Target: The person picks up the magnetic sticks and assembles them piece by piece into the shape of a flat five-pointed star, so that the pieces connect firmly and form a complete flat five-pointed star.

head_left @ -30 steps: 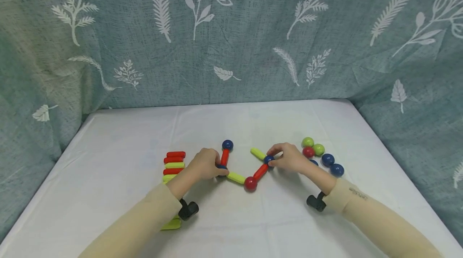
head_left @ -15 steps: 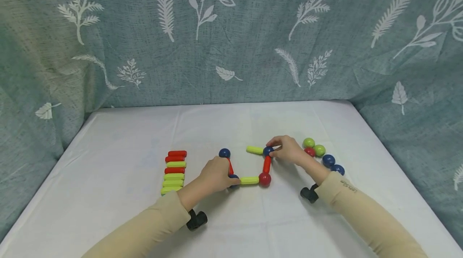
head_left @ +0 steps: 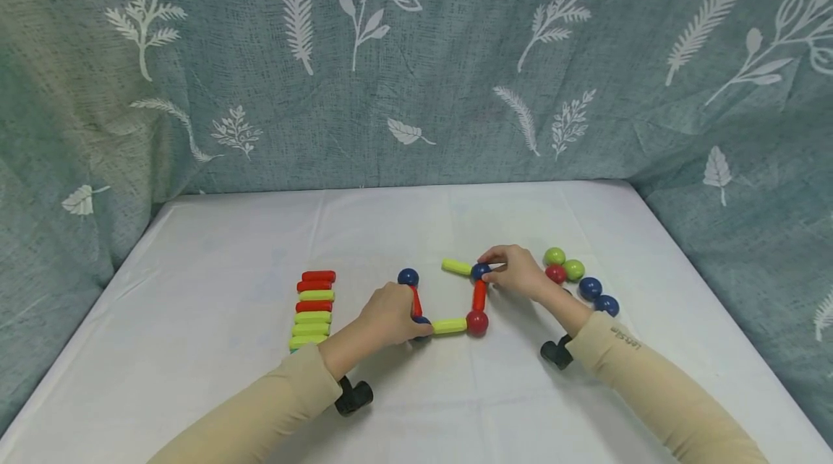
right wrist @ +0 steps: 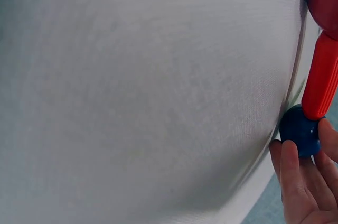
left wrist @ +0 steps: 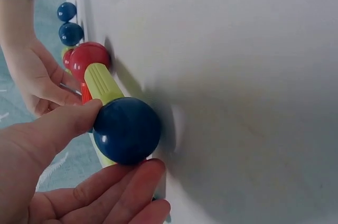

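Our left hand (head_left: pixel 389 312) pinches the glossy blue near-left ball (left wrist: pixel 127 131); our right hand (head_left: pixel 516 273) pinches the glossy blue far-right ball (right wrist: pixel 300 131). From that one, a slim yellow-green rod (head_left: pixel 457 267) runs leftward, free end roughly facing the glossy blue far-left ball (head_left: pixel 408 277), gap between. Right hand's nearer the rod. Both forearms angle inward, hands low over the white-covered bench (head_left: pixel 215 290).

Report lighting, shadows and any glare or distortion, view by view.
Head: even light, soft shadows on the cloth near the left hand and right hand, a small glint on the red ball. Left wrist: dimmer, a glint on the blue ball, a soft shadow beside it. Right wrist: greyish, upper left corner dark, cloth edge bowed, perhaps by the lens.
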Motion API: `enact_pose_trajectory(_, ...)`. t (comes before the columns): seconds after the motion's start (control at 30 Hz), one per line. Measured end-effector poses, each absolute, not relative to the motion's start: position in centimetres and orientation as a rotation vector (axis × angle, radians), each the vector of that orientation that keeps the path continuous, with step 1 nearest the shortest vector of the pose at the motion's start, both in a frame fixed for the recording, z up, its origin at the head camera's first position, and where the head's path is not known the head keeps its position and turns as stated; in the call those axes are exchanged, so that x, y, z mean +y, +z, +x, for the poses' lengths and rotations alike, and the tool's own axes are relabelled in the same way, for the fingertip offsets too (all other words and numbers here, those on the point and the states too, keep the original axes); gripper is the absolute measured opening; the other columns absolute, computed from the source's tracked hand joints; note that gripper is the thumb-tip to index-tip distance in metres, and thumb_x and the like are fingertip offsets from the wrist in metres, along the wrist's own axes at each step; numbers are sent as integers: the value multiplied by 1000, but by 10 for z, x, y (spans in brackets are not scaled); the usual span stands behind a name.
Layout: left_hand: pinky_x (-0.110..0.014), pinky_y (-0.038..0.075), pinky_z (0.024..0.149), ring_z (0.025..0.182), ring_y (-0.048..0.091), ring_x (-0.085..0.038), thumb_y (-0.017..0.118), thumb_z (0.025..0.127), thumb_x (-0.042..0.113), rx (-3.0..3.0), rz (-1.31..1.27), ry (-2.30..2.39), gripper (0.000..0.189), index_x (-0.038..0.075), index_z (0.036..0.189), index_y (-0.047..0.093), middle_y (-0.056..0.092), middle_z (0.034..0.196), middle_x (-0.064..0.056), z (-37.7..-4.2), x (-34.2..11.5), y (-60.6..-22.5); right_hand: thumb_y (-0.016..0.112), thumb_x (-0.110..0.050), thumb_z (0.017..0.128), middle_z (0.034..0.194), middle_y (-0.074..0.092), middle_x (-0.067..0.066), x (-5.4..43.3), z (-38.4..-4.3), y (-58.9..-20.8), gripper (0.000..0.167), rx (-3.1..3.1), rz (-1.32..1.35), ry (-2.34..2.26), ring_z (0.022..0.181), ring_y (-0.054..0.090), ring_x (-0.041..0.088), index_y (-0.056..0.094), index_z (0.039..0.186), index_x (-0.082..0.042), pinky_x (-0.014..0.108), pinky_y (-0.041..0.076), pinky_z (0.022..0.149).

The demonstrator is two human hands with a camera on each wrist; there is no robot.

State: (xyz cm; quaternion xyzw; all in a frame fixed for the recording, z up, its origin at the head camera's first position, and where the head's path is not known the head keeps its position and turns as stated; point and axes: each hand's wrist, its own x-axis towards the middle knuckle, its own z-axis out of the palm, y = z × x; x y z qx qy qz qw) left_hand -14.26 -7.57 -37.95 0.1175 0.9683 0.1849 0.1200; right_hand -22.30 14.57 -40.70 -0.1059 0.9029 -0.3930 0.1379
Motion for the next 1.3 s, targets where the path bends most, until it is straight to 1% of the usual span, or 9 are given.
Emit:
enact_pose_trajectory(0.07, -18, 27, 42, 43, 38, -10, 76, 74, 32, 2807, 316, 566, 43, 8, 50, 49, 35, 44, 4, -144, -78, -379, 64, 4, 81, 116, 58, 22, 146, -223, -408, 28, 2608, -309, -1148, 97, 61, 28, 61, 109, 2, 32, 52, 76)
enact_pose_trajectory(0.17, -20, 30, 44, 47, 42, -12, 74, 76, 33, 2773, 259, 593, 37, 7, 57, 57, 42, 47, 2, -147, -89, -376, 64, 4, 81, 115, 59, 21, 147, -222, -407, 27, 2604, -312, -1158, 97, 61, 28, 61, 108, 1, 32, 52, 76)
enact_pose_trajectory(0.27, -23, 40, 51, 57, 50, -15, 72, 78, 30, 2781, 237, 580, 28, 4, 72, 65, 55, 61, -1, -155, -108, -369, 64, 3, 81, 113, 59, 22, 147, -220, -405, 26, 2611, -346, -1155, 95, 62, 27, 61, 107, 1, 32, 52, 74)
enact_pose_trajectory(0.37, -31, 47, 62, 70, 56, -19, 69, 81, 24, 2793, 308, 595, 25, 0, 89, 67, 62, 77, -6, -166, -137, -362, 64, 3, 81, 113, 59, 21, 147, -220, -406, 26, 2617, -339, -1154, 96, 61, 28, 61, 106, 1, 32, 52, 75)
enact_pose_trajectory(0.5, -37, 49, 73, 84, 58, -24, 62, 87, 15, 2812, 344, 693, 23, -2, 101, 66, 64, 91, -12, -181, -181, -360, 63, 4, 81, 114, 58, 22, 146, -221, -408, 26, 2617, -305, -1163, 100, 60, 30, 61, 107, 2, 33, 52, 76)
enact_pose_trajectory(0.63, -39, 50, 75, 91, 56, -30, 56, 90, 13, 2859, 187, 720, 26, -3, 109, 63, 61, 102, -18, -188, -213, -367, 63, 4, 81, 115, 58, 22, 145, -220, -408, 27, 2616, -286, -1174, 100, 60, 30, 60, 108, 2, 31, 53, 73)
enact_pose_trajectory(0.8, -39, 50, 76, 93, 53, -33, 53, 91, 12, 2846, 61, 712, 29, -5, 113, 60, 56, 109, -23, -190, -228, -377, 64, 3, 81, 114, 59, 21, 146, -219, -408, 27, 2623, -295, -1178, 101, 59, 31, 61, 107, 1, 33, 52, 75)
enact_pose_trajectory(1.07, -35, 50, 71, 84, 53, -28, 54, 90, 6, 2780, 108, 714, 25, -8, 109, 61, 59, 100, -21, -193, -237, -387, 64, 2, 81, 112, 60, 19, 146, -219, -408, 25, 2655, -330, -1144, 103, 59, 31, 62, 106, 0, 38, 49, 83)
enact_pose_trajectory(1.3, -35, 50, 71, 82, 53, -27, 54, 90, 5, 2775, 136, 678, 22, -7, 106, 62, 60, 99, -21, -196, -236, -388, 64, 1, 81, 112, 61, 18, 147, -220, -409, 25, 2653, -324, -1154, 105, 58, 30, 62, 107, -1, 39, 48, 85)
